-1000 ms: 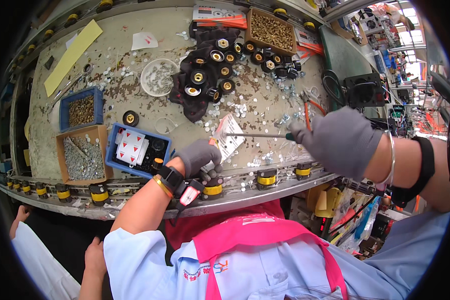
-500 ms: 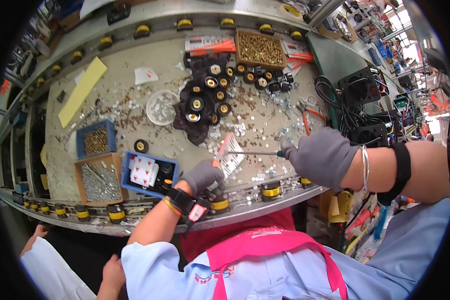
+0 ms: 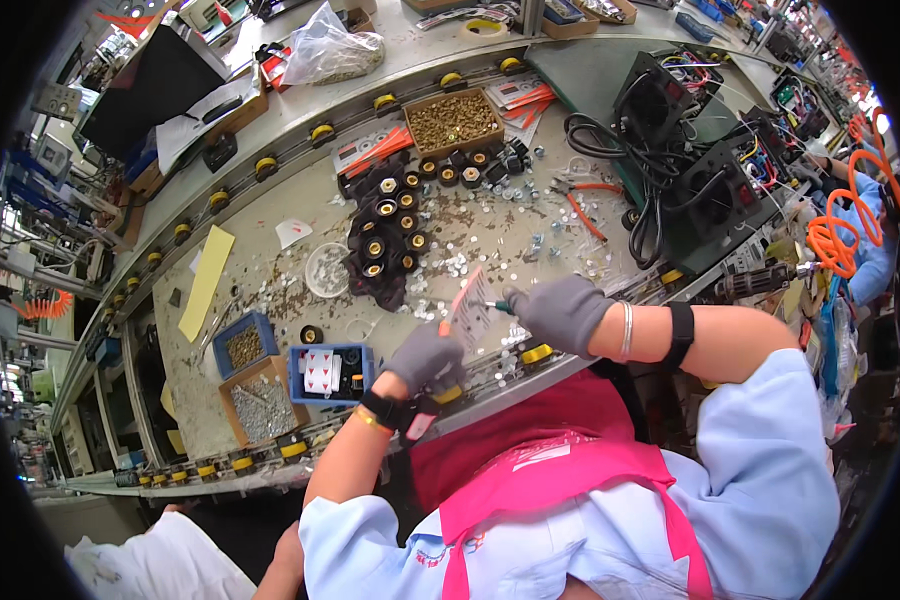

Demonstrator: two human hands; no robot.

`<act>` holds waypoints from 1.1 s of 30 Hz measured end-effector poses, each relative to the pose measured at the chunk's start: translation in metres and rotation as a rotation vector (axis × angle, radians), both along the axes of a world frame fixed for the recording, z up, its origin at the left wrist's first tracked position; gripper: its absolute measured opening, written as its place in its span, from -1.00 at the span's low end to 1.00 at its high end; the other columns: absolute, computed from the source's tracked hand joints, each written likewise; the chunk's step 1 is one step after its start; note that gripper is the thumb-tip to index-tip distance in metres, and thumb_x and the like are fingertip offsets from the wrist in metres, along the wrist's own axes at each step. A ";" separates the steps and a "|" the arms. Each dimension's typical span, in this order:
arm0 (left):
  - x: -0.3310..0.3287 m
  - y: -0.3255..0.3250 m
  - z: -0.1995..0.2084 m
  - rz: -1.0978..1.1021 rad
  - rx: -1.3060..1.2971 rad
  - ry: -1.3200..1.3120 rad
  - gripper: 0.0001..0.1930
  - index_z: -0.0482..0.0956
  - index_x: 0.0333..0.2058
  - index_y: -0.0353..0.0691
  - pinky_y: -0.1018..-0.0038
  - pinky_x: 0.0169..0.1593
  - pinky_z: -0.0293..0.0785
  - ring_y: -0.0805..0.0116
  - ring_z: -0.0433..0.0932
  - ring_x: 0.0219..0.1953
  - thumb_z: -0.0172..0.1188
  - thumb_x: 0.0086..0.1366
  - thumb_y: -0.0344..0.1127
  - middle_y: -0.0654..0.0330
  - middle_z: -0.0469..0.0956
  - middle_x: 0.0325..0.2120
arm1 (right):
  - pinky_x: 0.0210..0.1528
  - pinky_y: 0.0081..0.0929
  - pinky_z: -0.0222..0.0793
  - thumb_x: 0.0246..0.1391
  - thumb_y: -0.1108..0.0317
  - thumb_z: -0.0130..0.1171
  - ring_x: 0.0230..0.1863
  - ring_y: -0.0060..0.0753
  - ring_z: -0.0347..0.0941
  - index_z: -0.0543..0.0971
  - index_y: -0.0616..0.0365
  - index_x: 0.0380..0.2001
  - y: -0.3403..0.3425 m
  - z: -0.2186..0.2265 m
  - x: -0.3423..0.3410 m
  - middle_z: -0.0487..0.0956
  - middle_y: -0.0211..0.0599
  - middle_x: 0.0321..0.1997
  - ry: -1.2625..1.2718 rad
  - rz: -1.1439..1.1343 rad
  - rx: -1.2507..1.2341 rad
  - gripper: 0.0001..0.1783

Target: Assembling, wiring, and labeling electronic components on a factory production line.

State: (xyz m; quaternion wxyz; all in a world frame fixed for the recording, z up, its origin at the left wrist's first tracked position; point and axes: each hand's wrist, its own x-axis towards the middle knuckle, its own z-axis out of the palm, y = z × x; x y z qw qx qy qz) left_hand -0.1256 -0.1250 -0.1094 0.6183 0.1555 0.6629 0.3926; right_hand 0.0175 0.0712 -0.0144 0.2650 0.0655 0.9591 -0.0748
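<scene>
My left hand (image 3: 425, 358), in a grey glove, is closed on the lower end of a thin white sheet with dark marks and an orange-red edge (image 3: 475, 311); its fingers hide that end. In my grey-gloved right hand (image 3: 560, 312), a screwdriver-like tool with a dark green handle (image 3: 505, 304) points left. The tool's tip meets or overlaps the sheet; I cannot tell whether they touch. Beyond both hands, black round knobs with brass centres (image 3: 374, 247) lie on a dark cloth or bag. Small white discs (image 3: 457, 262) are scattered around the sheet.
A blue bin (image 3: 368, 362) with white cards and black parts stands left of my left hand, near screw boxes (image 3: 262, 408). Orange-handled pliers (image 3: 585, 215) lie beyond my right hand. Black fan units with cables (image 3: 715, 185) stand at right. Another person's arm (image 3: 288, 560) shows at lower left.
The view has shifted, showing more of the far bench. My right hand has come closer to my left, and much less of the tool's shaft shows beside the sheet.
</scene>
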 end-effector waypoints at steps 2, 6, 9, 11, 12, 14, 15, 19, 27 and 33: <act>0.004 0.012 0.013 -0.049 -0.073 0.210 -0.82 0.55 -0.43 -0.32 0.47 -0.66 0.44 0.38 0.53 -0.71 0.10 0.07 -0.31 0.14 0.56 -0.66 | -0.35 -0.03 0.43 0.20 0.20 -0.07 -0.35 0.01 0.58 0.42 0.10 0.05 0.003 -0.009 0.006 0.61 -0.13 -0.42 0.060 -0.008 -0.020 -0.61; 0.016 0.024 0.022 -0.253 -0.139 0.813 -0.70 0.55 -0.31 -0.27 0.24 -0.40 0.51 0.10 0.62 -0.50 0.14 0.10 -0.16 0.02 0.60 -0.56 | -0.37 -0.12 0.44 0.20 0.13 -0.05 -0.37 -0.05 0.57 0.48 0.12 -0.04 0.012 0.000 0.027 0.60 -0.11 -0.45 0.081 -0.122 -0.208 -0.62; 0.025 0.025 0.023 -0.277 -0.142 0.945 -0.49 0.47 -0.06 -0.25 0.13 -0.14 0.47 -0.08 0.59 -0.24 0.22 0.09 -0.04 -0.10 0.60 -0.37 | -0.40 -0.44 0.43 0.22 0.10 0.02 -0.47 -0.46 0.49 0.49 0.15 0.02 0.019 0.009 0.046 0.53 -0.30 -0.52 -0.077 -0.658 -0.769 -0.57; 0.030 0.022 0.028 -0.200 -0.046 0.850 -0.41 0.41 0.05 -0.24 0.20 -0.12 0.48 -0.01 0.60 -0.20 0.23 0.10 -0.04 -0.10 0.59 -0.28 | -0.39 -0.57 0.39 0.22 0.13 0.05 -0.49 -0.62 0.41 0.46 0.15 0.08 0.020 0.007 0.060 0.50 -0.39 -0.53 0.089 -0.660 -0.881 -0.54; 0.032 0.020 0.033 -0.135 0.055 0.714 -0.40 0.40 0.06 -0.26 0.23 -0.09 0.47 0.05 0.58 -0.16 0.23 0.10 -0.04 -0.05 0.58 -0.23 | -0.33 -0.60 0.39 0.19 0.20 0.09 -0.45 -0.64 0.40 0.42 0.15 0.15 0.018 0.002 0.063 0.53 -0.36 -0.47 0.283 -0.527 -0.855 -0.51; 0.032 0.015 0.044 0.018 0.260 0.448 -0.39 0.37 0.07 -0.31 0.30 -0.02 0.45 0.17 0.55 -0.09 0.23 0.11 -0.06 0.03 0.56 -0.13 | -0.28 -0.58 0.41 0.18 0.23 0.12 -0.41 -0.62 0.43 0.42 0.17 0.16 0.018 -0.007 0.069 0.56 -0.30 -0.41 0.525 -0.393 -0.890 -0.50; 0.031 0.015 0.049 0.079 0.370 0.286 -0.36 0.35 0.09 -0.33 0.31 0.00 0.43 0.21 0.52 -0.05 0.24 0.09 -0.07 0.06 0.52 -0.09 | -0.25 -0.57 0.42 0.17 0.24 0.13 -0.38 -0.62 0.45 0.41 0.18 0.16 0.018 -0.012 0.071 0.57 -0.26 -0.39 0.626 -0.331 -0.870 -0.49; 0.037 0.013 0.061 0.168 0.589 -0.096 -0.27 0.28 0.16 -0.37 0.39 0.04 0.42 0.34 0.44 -0.01 0.27 0.06 -0.11 0.16 0.44 -0.08 | -0.13 -0.49 0.44 0.12 0.31 0.19 -0.22 -0.35 0.60 0.38 0.26 0.17 0.016 -0.026 0.072 0.60 0.03 -0.19 0.626 -0.245 -0.923 -0.44; 0.034 0.022 0.030 0.542 0.352 0.065 -0.63 0.51 -0.29 -0.30 0.54 -0.40 0.41 0.51 0.47 -0.48 0.42 -0.01 -0.24 0.26 0.51 -0.44 | -0.44 -0.29 0.40 0.05 0.23 0.18 -0.46 -0.07 0.49 0.40 0.08 0.18 0.023 -0.021 0.081 0.55 -0.19 -0.44 0.726 0.006 -0.252 -0.41; 0.017 0.023 0.010 0.352 0.128 0.478 -0.55 0.55 -0.26 -0.31 0.49 -0.31 0.47 0.44 0.55 -0.43 0.48 -0.14 -0.26 0.17 0.60 -0.48 | -0.51 -0.39 0.36 0.11 0.20 0.17 -0.56 -0.43 0.45 0.43 0.10 0.15 0.020 -0.010 0.108 0.55 -0.22 -0.46 0.458 -0.409 -0.912 -0.47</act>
